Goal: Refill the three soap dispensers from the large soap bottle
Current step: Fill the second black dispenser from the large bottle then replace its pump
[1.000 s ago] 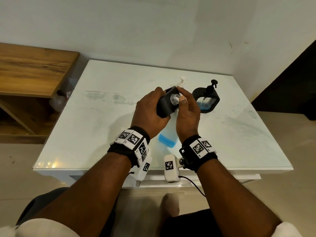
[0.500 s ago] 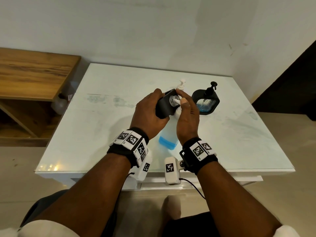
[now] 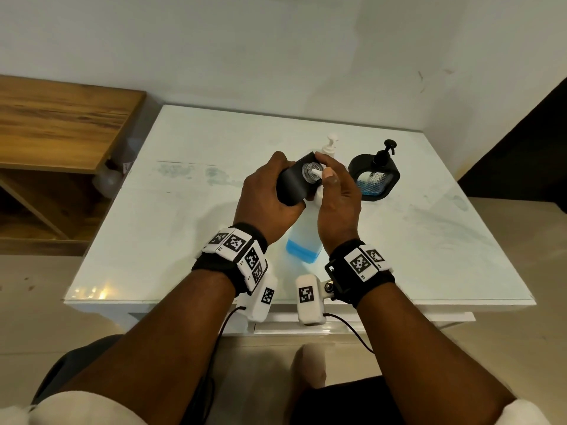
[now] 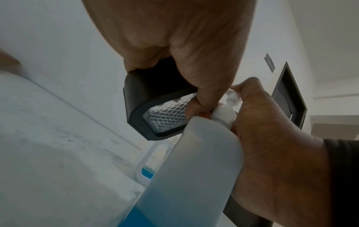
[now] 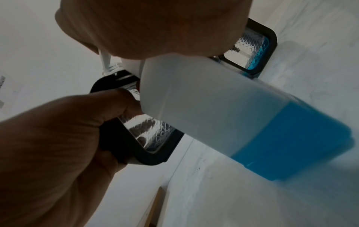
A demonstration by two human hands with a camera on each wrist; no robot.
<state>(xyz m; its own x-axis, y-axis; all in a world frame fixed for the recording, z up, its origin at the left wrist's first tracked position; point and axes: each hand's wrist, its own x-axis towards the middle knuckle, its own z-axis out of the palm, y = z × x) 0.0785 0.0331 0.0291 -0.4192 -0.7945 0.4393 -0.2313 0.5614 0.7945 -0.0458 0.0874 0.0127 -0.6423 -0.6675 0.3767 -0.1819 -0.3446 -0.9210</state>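
Note:
My left hand (image 3: 270, 191) grips a black soap dispenser (image 3: 291, 184) with a clear patterned window (image 4: 169, 116), tilted above the white table (image 3: 153, 240). Its open clear neck (image 3: 307, 171) faces the white pump nozzle (image 3: 316, 172) of the large soap bottle (image 3: 303, 246). That bottle stands on the table with blue soap (image 5: 291, 138) in its lower part. My right hand (image 3: 331, 182) curls over the bottle's pump head. A second black dispenser (image 3: 376, 179) with its pump on stands to the right. A white dispenser (image 3: 329, 145) stands behind the hands, mostly hidden.
A wooden shelf unit (image 3: 61, 124) stands left of the table, with a clear bottle (image 3: 107, 179) tucked under its top. The wall runs just behind the table. The table's front edge (image 3: 184, 302) lies under my wrists.
Both hands keep their grips and the dispenser stays at the bottle's nozzle. Only the head view shifts slightly.

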